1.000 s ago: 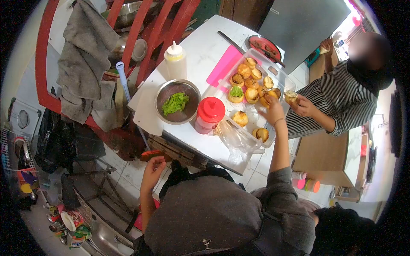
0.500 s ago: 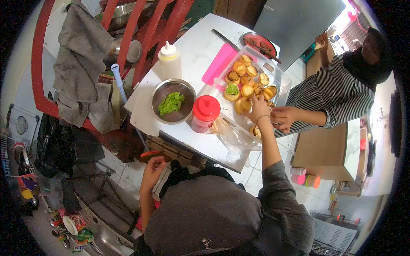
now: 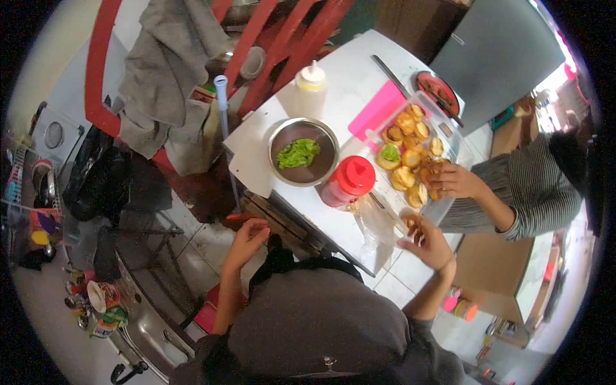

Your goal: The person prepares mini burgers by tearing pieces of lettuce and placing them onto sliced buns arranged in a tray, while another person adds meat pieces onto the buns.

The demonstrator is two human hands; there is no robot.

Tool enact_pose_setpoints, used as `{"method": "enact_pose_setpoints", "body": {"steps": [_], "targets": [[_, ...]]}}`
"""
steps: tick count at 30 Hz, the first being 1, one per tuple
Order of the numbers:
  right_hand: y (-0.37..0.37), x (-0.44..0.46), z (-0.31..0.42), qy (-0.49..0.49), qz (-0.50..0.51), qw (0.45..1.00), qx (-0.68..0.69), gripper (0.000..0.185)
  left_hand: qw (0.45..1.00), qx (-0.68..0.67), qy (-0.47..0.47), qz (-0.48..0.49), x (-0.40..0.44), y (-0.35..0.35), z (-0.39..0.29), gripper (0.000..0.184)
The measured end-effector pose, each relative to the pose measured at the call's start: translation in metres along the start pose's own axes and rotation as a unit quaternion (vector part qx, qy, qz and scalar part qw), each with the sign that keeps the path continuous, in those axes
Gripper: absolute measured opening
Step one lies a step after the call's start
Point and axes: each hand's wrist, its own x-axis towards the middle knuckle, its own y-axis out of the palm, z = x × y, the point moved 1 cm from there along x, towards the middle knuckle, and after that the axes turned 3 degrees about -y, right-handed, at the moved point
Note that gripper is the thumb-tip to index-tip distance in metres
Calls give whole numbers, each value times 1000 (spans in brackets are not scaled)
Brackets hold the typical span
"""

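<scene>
My right hand (image 3: 430, 244) is at the near corner of a clear plastic container (image 3: 457, 142), its fingers curled round a browned bun half (image 3: 409, 222), which they partly hide. My left hand (image 3: 249, 239) hangs off the table's near-left side, fingers loosely bent and apart. A thin red-orange thing (image 3: 240, 217) shows just beyond its fingertips; I cannot tell whether they touch. Several toasted bun halves (image 3: 403, 178) fill the container, and one carries green lettuce (image 3: 389, 153). Another person's hand (image 3: 457, 179) reaches over the buns from the right.
On the white table (image 3: 301, 215) stand a metal bowl (image 3: 330, 131) holding lettuce, a red-capped bottle (image 3: 350, 182), a pale squeeze bottle (image 3: 311, 90), a pink board (image 3: 378, 109), a knife (image 3: 390, 74), a red plate (image 3: 447, 86) and a plastic bag (image 3: 372, 221). A sink (image 3: 151, 340) is lower left.
My right hand has drawn back from the middle of the buns to the container's near corner. The other person's hand has moved up over the buns. The whole view has shifted.
</scene>
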Motion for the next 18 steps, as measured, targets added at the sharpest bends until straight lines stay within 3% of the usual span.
{"method": "enact_pose_setpoints", "body": {"steps": [4,7,10,14,18], "targets": [[-9,-17,4,60,69,996,8,48,998,-41,10,-52,18,8,-17,22],[-17,-23,2,60,98,993,24,45,990,-55,76,-109,38,19,-22,14],[-18,-24,2,55,84,994,37,42,927,102,257,-252,58,29,-53,10],[-20,-25,-2,49,76,995,29,46,824,357,341,-278,87,44,-114,19],[-20,-31,-10,62,47,997,25,49,789,487,275,-254,115,55,-131,24]]}}
